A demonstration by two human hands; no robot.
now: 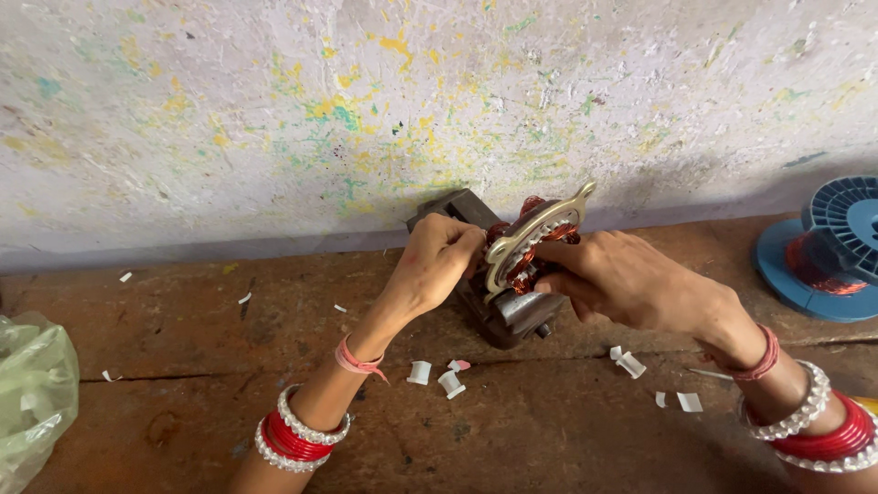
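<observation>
A worn wooden workbench (pixel 183 329), dark brown and cracked along its planks, fills the lower part of the view, and it stands against a rough whitewashed wall. Nearest to the camera, both forearms come in from the bottom edge with red and white bangles (pixel 294 437) on the wrists. Between them, small white slips of insulation paper (pixel 448 380) lie scattered on the wood, some curled into short sleeves, probably because they are kept within easy reach of the fingers. A little further, the left hand (pixel 434 265) is closed on the left side of a motor stator (pixel 530 252), fingers curled around its edge, which seems to steady it. The right hand (pixel 613 279) grips the same stator from the right side, with thumb and fingers pinched at the copper windings. The stator, with a pale metal ring on its face, is tilted toward the person and rests on a dark metal vise (pixel 498 306) in the middle of the bench, close to the wall; I cannot tell if the vise clamps it. At the far left edge a crumpled greenish plastic bag (pixel 32 393) sits on the bench. At the far right, a blue spool (pixel 823 256) with copper wire lies near the wall. Behind all stands the wall (pixel 366 110), flecked with yellow and green paint.
</observation>
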